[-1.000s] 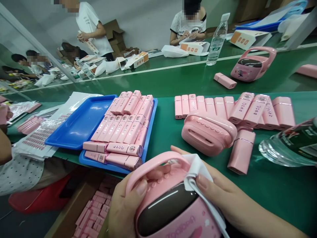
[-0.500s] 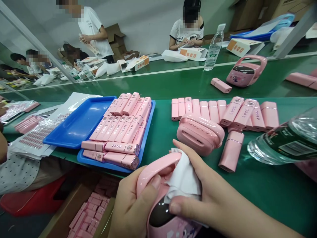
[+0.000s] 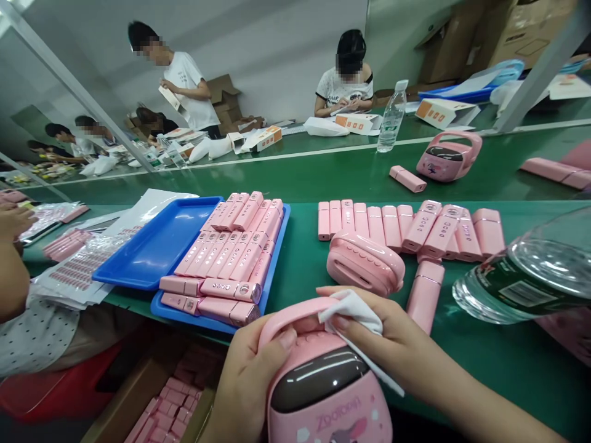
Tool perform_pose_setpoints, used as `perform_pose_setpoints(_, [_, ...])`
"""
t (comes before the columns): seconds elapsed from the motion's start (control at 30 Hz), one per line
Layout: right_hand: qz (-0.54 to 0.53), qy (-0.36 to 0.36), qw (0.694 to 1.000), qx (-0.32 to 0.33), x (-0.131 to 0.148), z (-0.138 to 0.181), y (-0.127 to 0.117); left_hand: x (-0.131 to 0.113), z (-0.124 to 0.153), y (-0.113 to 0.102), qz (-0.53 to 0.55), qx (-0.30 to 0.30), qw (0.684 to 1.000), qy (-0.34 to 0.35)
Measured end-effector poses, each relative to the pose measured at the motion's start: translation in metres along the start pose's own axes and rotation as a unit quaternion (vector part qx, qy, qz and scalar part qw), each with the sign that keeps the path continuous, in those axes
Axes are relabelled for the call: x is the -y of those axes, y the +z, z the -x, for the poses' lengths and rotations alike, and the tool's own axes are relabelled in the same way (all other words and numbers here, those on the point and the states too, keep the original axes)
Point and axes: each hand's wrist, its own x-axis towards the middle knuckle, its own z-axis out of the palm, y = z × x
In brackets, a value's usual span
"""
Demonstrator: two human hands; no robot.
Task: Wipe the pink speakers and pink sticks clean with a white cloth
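My left hand (image 3: 247, 381) grips the left side of a pink speaker with a carry handle (image 3: 323, 387), thumb on its top edge. The speaker has a dark glossy panel and a cartoon print on its front. My right hand (image 3: 383, 335) pinches a white cloth (image 3: 353, 311) against the speaker's handle and top. Both hands are closed. A second pink speaker (image 3: 364, 261) lies face down on the green table just beyond.
Two blue trays (image 3: 152, 246) hold rows of pink stick-shaped devices (image 3: 231, 246); more lie in a row (image 3: 392, 224) on the green table. A plastic bottle (image 3: 521, 280) lies at right. A box of pink parts (image 3: 166, 409) sits below. Other people work at left and behind.
My right hand with the cloth moved from the speaker's dark front panel up to its handle. The speaker is tilted more upright, showing its front print.
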Motion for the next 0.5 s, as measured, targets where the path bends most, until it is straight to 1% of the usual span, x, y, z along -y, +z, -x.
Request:
perform_pose_setpoints(0.03, [0.008,-0.019,1.0,0.002,-0.001,-0.001,-0.005,-0.003,0.0,0.001,0.01,0.018,1.0,-0.001])
perform_pose_setpoints(0.1, [0.013,-0.043,0.999,-0.004,-0.001,-0.002,-0.013,-0.011,0.001,0.005,0.028,0.016,0.999,0.008])
perform_pose_setpoints(0.13, [0.004,-0.047,0.999,-0.013,0.0,-0.001,-0.017,-0.015,0.001,0.007,0.034,0.003,0.999,0.015])
perform_pose_setpoints(0.2, [-0.036,-0.04,0.997,-0.051,0.003,0.003,-0.023,-0.024,0.002,0.012,0.038,-0.038,0.998,0.041])
perform_pose_setpoints(0.27, [-0.113,-0.024,0.99,-0.076,0.004,0.006,-0.026,-0.033,0.002,0.018,0.037,-0.061,0.994,0.079])
perform_pose_setpoints(0.33, [-0.203,-0.017,0.976,-0.075,0.0,0.008,-0.028,-0.042,0.001,0.024,0.037,-0.06,0.991,0.112])
perform_pose_setpoints(0.4, [-0.264,-0.028,0.962,-0.059,-0.007,0.008,-0.031,-0.051,-0.001,0.03,0.035,-0.053,0.989,0.136])
perform_pose_setpoints(0.43, [-0.279,-0.032,0.958,-0.054,-0.011,0.007,-0.033,-0.054,-0.002,0.032,0.032,-0.052,0.987,0.15])
perform_pose_setpoints(0.5, [-0.268,-0.03,0.962,-0.054,-0.018,0.006,-0.036,-0.06,-0.005,0.037,0.02,-0.056,0.982,0.179])
